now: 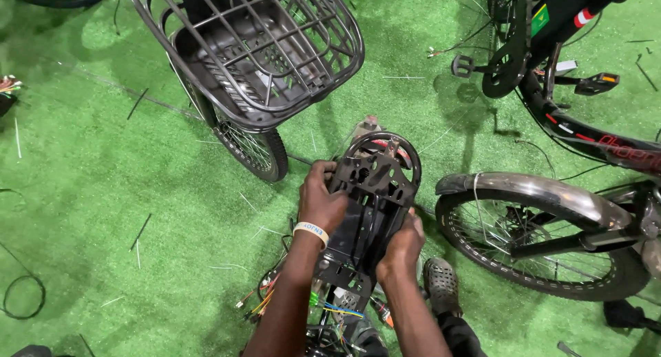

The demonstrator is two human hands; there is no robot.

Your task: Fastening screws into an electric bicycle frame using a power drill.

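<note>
My left hand (321, 200), with a white wristband, grips the left edge of a black plastic bracket plate (368, 212) full of cut-outs. My right hand (401, 245) holds its lower right edge. The plate sits on top of a bicycle frame below me, with a round black ring (383, 145) at its far end. Loose coloured wires (330, 307) hang from the frame just under the plate.
A black wire basket (255, 50) over a front wheel (258, 150) stands ahead on the left. Another bicycle's wheel with a silver mudguard (537, 192) is at the right, its pedals (596, 83) behind. My sandalled foot (442, 282) rests on green artificial turf (103, 192) strewn with cut cable ties.
</note>
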